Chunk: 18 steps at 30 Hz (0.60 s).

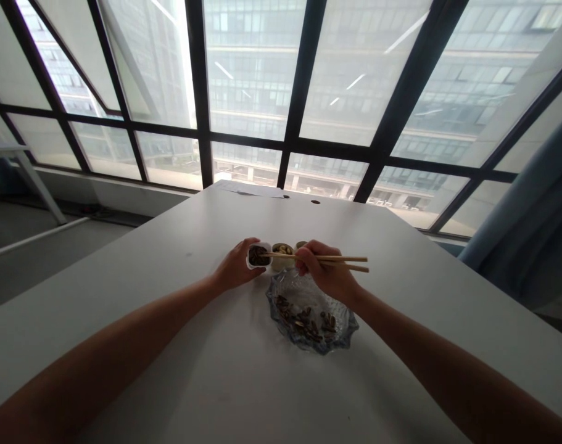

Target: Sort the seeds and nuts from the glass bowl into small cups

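My left hand [238, 266] is wrapped round a small white cup [248, 260], which holds dark seeds [259, 255]. A pair of wooden chopsticks [348, 261] is gripped in my right hand [324, 268], and their tips reach left to the opening of the white cup. Beside that cup stands a second small cup [282, 264] with pale yellowish pieces in it. A third small cup [301, 245] is mostly hidden behind my right hand. Under that hand lies a clear glass bowl [276, 285] with a wavy rim, holding several dark striped seeds [303, 324].
The white table [192, 351] stretches away to a wall of black-framed windows [287, 148]. Papers [250, 188] lie at its far edge, near two dark holes in the tabletop. A blue curtain [525, 228] hangs at the right, and another table [40, 179] stands at the left.
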{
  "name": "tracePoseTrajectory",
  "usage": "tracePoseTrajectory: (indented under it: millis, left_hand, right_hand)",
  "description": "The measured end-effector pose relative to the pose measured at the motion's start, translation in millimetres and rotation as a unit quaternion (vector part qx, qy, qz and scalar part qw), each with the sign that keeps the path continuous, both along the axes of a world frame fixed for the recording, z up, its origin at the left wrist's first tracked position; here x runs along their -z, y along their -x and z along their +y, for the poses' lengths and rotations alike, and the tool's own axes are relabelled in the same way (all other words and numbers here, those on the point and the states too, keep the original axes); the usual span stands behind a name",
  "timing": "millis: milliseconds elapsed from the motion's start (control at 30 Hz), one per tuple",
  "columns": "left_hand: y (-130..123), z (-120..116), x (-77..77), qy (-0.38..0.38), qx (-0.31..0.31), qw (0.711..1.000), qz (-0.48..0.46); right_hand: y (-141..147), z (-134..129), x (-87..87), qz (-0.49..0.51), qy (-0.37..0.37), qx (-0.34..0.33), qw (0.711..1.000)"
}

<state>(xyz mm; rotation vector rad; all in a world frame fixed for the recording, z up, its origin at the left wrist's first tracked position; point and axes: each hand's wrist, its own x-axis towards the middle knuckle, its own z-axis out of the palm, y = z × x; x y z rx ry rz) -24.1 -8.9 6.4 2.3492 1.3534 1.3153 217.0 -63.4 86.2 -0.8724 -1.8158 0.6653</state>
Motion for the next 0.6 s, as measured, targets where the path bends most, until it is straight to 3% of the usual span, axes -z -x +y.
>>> tracePoseTrajectory:
  millis: [100, 267, 400, 600]
  left_hand:
    - [-0.6, -0.5, -1.2, 0.005, 0.006, 1.0, 0.004]
    - [-0.7, -2.5, -4.2, 0.018, 0.0, 1.0, 0.017]
    - [-0.2, -2.6, -4.4, 0.025, -0.003, 0.999, 0.021]
    - [0.6, -0.2, -1.9, 0.02, -0.014, 0.999, 0.033]
  right_hand:
    - [-8.6, 1.0, -2.5, 0.018, -0.007, 0.016, 1.0]
    - [-39.4, -25.9, -13.8, 0.084, 0.011, 0.072, 0.994]
    - [-52.1, -39.3, -8.0, 0.015, 0.063, 0.033, 0.997]
    - [-50.8, -35.3, 9.0, -0.037, 0.075, -0.019, 0.996]
